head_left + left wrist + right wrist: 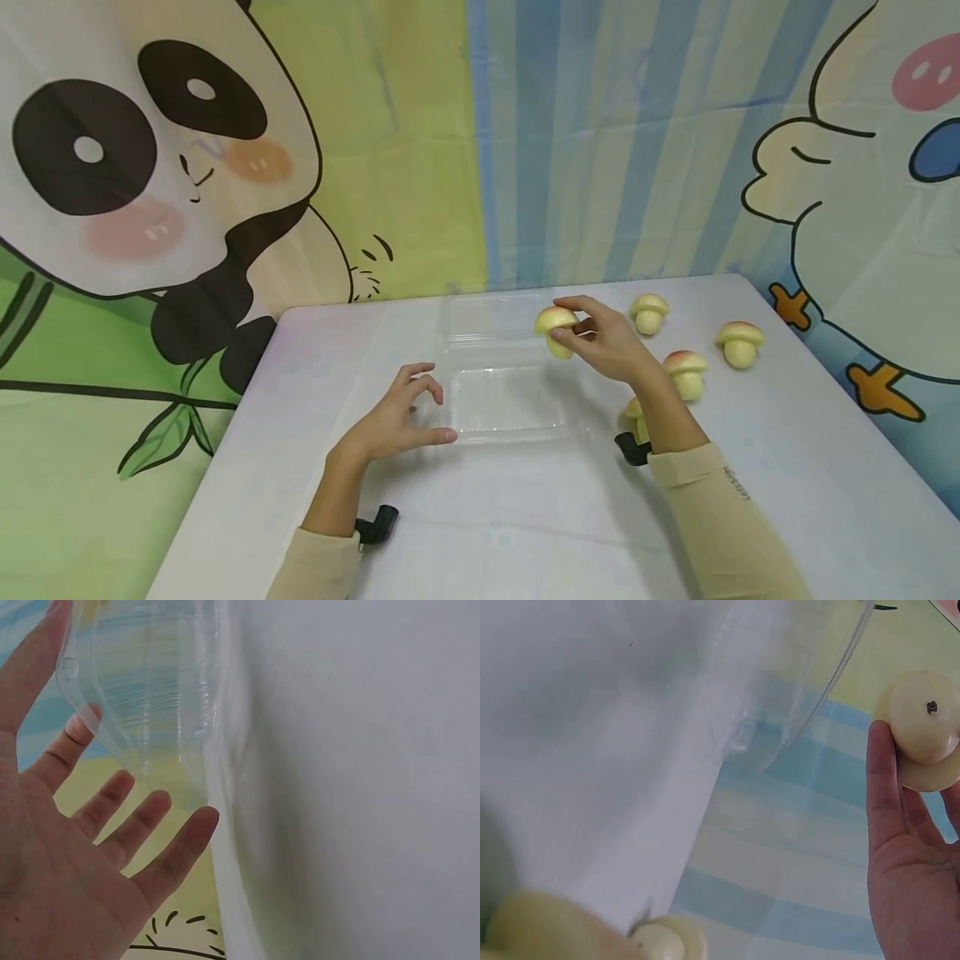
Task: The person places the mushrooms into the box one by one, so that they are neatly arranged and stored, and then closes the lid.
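My right hand (606, 340) pinches a toy mushroom (555, 319) by its cap, a yellow dome with a reddish top over a pale stem. It is raised over the back right of a clear plastic box (510, 400), whose hinged lid (491, 318) stands open behind. In the right wrist view the underside of the held mushroom (928, 720) shows a small dark mark. My left hand (401, 414) is at the box's left side, fingers spread and bent, thumb near the front left corner. Its fingertips come right to the clear rim in the left wrist view.
Several more toy mushrooms stand on the right of the white table: one at the back (648, 313), one far right (740, 343), one behind the right forearm (686, 373), and another partly hidden (637, 417) by that wrist. A cartoon-printed curtain (420, 150) hangs behind the table.
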Demonstrator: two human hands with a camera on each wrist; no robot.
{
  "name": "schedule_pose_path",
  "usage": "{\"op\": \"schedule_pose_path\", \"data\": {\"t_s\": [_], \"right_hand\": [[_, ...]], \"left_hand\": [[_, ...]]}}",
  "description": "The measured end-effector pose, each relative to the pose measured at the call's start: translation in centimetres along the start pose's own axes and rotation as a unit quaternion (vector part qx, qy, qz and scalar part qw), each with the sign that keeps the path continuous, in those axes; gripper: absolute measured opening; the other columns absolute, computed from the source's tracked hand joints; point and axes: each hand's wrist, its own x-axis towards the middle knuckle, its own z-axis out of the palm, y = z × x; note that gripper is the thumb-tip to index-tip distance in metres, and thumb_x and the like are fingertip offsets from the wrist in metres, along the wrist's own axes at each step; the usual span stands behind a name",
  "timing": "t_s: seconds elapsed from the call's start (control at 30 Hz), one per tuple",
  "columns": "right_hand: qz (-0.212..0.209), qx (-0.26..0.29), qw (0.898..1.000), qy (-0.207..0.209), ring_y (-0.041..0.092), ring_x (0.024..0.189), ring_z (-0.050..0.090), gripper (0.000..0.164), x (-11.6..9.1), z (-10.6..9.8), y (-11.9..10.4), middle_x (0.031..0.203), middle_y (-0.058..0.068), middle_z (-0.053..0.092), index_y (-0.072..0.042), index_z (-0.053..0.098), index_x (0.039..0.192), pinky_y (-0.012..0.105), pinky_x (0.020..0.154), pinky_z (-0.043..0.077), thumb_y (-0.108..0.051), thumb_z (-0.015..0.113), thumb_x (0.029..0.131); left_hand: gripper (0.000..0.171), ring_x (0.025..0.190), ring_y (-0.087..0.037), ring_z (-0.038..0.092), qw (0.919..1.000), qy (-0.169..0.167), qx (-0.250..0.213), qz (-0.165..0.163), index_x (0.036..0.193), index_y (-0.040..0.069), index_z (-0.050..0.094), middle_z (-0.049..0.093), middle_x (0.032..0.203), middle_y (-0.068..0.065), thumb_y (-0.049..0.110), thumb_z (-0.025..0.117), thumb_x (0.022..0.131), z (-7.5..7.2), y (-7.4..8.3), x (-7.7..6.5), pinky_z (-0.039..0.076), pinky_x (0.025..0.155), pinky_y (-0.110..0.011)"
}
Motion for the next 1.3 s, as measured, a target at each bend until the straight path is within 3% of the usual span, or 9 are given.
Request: {"op": "schedule_pose_path", "data": {"t_s": [0.33, 0.57, 0.93, 1.3], "right_hand": [[-0.012, 0.027, 0.999, -0.02, 0.028, 0.105, 0.069, 0.049, 1.1, 2.2, -1.1, 0.134, 0.008, 0.063, -0.017, 0.055, 0.145, 0.036, 0.08, 0.058, -0.025, 0.071, 0.099], [-0.022, 0.028, 0.998, -0.045, 0.028, 0.103, 0.068, 0.05, 2.1, 4.9, -1.0, 0.132, 0.007, 0.063, -0.014, 0.057, 0.143, 0.039, 0.081, 0.059, -0.027, 0.073, 0.098], [-0.04, 0.008, 0.997, -0.062, 0.025, 0.099, 0.068, 0.047, 2.5, 6.0, -0.9, 0.132, 0.007, 0.061, -0.011, 0.058, 0.141, 0.037, 0.085, 0.059, -0.025, 0.073, 0.098], [-0.044, 0.01, 0.994, -0.097, 0.026, 0.104, 0.069, 0.053, 3.5, 8.4, -1.4, 0.133, 0.007, 0.062, -0.008, 0.056, 0.141, 0.034, 0.092, 0.058, -0.026, 0.076, 0.096]], "left_hand": [[0.06, 0.146, -0.03, 0.033, 0.9999, 0.0, -0.001, 0.014, 0.107, 0.015, 0.059, 0.025, 0.163, -0.009, 0.056, 0.087, 0.076, 0.4, 0.1, 0.3, 0.047, 0.102, -0.05], [0.059, 0.144, -0.03, 0.035, 0.9999, 0.002, 0.002, 0.014, 0.107, 0.015, 0.059, 0.025, 0.163, -0.006, 0.055, 0.088, 0.075, 0.3, 0.3, 0.4, 0.046, 0.103, -0.051], [0.059, 0.146, -0.028, 0.036, 0.9999, -0.002, -0.005, 0.01, 0.107, 0.015, 0.059, 0.024, 0.161, -0.002, 0.054, 0.089, 0.075, 1.2, 0.5, 1.0, 0.046, 0.104, -0.052], [0.057, 0.145, -0.029, 0.037, 1.0, 0.006, 0.007, 0.0, 0.106, 0.016, 0.06, 0.024, 0.162, -0.003, 0.056, 0.088, 0.075, 0.4, 0.3, 0.2, 0.047, 0.104, -0.052]]}}
